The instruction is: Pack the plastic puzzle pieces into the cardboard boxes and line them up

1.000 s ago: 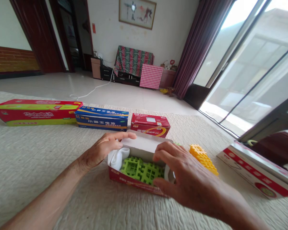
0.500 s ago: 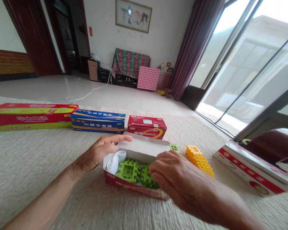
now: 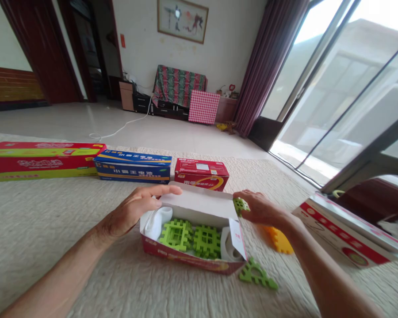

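Quilted cover (image 3: 119, 278) bears, short of its far edge, my seemingly part-filled box (image 3: 185, 261), 2 green blocks (image 3: 207, 240) in, left hand (image 3: 135, 207) at the lid (image 3: 199, 198), right hand (image 3: 258, 206) apart by a green piece (image 3: 240, 206) outside, both grips unclear.

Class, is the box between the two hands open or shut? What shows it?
Open: the box has its lid raised, showing green pieces inside.

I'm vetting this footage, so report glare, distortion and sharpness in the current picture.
Head view: daylight washes out the glass door at right; a bright reflection sits on the framed picture; the curtain leans, likely wide-angle distortion; the green pieces in the open box look fairly sharp.
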A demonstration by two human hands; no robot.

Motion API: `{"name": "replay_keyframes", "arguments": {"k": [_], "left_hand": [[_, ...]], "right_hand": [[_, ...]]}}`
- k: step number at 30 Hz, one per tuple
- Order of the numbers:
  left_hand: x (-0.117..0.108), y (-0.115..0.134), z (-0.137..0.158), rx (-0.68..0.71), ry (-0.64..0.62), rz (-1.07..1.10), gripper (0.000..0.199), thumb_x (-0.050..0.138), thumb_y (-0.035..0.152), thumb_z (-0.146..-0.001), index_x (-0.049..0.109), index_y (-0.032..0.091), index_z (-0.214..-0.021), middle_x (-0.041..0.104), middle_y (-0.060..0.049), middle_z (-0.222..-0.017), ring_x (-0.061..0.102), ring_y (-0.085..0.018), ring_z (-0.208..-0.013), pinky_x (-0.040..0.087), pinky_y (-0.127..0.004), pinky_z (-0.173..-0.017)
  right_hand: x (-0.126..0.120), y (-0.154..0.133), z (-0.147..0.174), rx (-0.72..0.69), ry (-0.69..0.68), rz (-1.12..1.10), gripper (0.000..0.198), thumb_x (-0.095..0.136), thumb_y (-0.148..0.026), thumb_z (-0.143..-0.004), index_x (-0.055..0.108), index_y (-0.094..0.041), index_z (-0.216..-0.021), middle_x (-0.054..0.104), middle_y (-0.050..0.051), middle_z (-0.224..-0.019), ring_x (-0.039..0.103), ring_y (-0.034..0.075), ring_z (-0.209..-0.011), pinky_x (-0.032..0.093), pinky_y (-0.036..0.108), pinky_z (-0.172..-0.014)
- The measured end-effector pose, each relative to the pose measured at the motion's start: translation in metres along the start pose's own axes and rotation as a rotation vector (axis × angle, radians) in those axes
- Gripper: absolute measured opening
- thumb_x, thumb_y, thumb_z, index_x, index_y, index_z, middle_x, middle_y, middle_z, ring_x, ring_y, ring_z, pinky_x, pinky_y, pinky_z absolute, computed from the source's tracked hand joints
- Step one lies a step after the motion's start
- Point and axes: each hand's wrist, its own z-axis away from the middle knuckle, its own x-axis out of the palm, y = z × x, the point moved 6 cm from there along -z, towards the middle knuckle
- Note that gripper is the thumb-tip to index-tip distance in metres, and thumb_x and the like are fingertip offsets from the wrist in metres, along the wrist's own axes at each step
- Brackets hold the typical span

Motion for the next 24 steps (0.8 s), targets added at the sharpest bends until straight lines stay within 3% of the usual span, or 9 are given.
{"name": "replay_keyframes", "arguments": {"k": [4,7,11,13,17,21,24], "left_hand": [[0.002,0.001,0.000,-0.008,-0.018,0.035,0.044,0.047,0.030,-0.083,0.063,0.023,-0.124,0.069,-0.002,-0.113,0.060,-0.016,-0.074,0.042,-0.023,-0.061],[0.002,0.004,0.001,0.034,-0.018,0.033,0.043,0.047,0.029,-0.082,0.064,0.023,-0.122,0.065,-0.003,-0.124,0.062,-0.022,-0.098,0.046,-0.027,-0.077],[0.001,0.008,0.000,0.090,-0.004,-0.008,0.043,0.046,0.028,-0.081,0.067,0.023,-0.119,0.062,-0.002,-0.131,0.056,-0.027,-0.115,0.045,-0.031,-0.091],[0.001,0.008,-0.001,0.091,0.001,-0.018,0.044,0.046,0.027,-0.081,0.066,0.022,-0.120,0.063,-0.002,-0.130,0.057,-0.027,-0.115,0.045,-0.033,-0.092],[0.001,0.009,-0.002,0.113,0.000,-0.026,0.044,0.047,0.025,-0.080,0.066,0.022,-0.119,0.064,-0.002,-0.129,0.055,-0.027,-0.118,0.042,-0.034,-0.098],[0.001,0.011,-0.001,0.111,-0.015,-0.036,0.044,0.046,0.025,-0.081,0.066,0.020,-0.120,0.066,-0.004,-0.124,0.058,-0.027,-0.113,0.043,-0.035,-0.096],[0.002,0.013,-0.001,0.116,-0.019,-0.049,0.044,0.046,0.023,-0.080,0.066,0.020,-0.119,0.067,-0.003,-0.123,0.058,-0.027,-0.112,0.042,-0.035,-0.095]], "right_hand": [[-0.010,0.000,0.001,-0.027,0.032,-0.008,0.033,0.059,-0.016,-0.077,0.063,-0.017,-0.110,0.069,0.012,-0.108,0.064,0.027,-0.101,0.048,0.044,-0.089],[-0.037,-0.007,0.008,-0.044,0.227,-0.043,0.032,0.060,-0.024,-0.080,0.063,-0.018,-0.111,0.069,0.012,-0.109,0.066,0.026,-0.097,0.050,0.042,-0.086],[-0.072,-0.055,0.028,-0.173,0.452,-0.202,0.036,0.065,-0.033,-0.080,0.060,-0.024,-0.115,0.066,0.006,-0.114,0.064,0.021,-0.096,0.050,0.038,-0.085],[-0.079,-0.091,0.036,-0.256,0.449,-0.295,0.037,0.067,-0.031,-0.079,0.059,-0.026,-0.114,0.064,0.004,-0.116,0.062,0.019,-0.098,0.050,0.035,-0.086],[-0.066,-0.150,0.039,-0.304,0.290,-0.397,0.032,0.072,-0.027,-0.075,0.060,-0.024,-0.104,0.064,0.002,-0.107,0.061,0.017,-0.091,0.051,0.030,-0.079],[-0.046,-0.171,0.031,-0.287,0.210,-0.401,0.032,0.072,-0.028,-0.075,0.060,-0.021,-0.103,0.063,0.003,-0.106,0.061,0.017,-0.088,0.051,0.032,-0.077],[-0.049,-0.170,0.030,-0.315,0.277,-0.398,0.031,0.069,-0.031,-0.078,0.059,-0.021,-0.106,0.061,0.005,-0.114,0.060,0.018,-0.096,0.050,0.033,-0.082]]}}
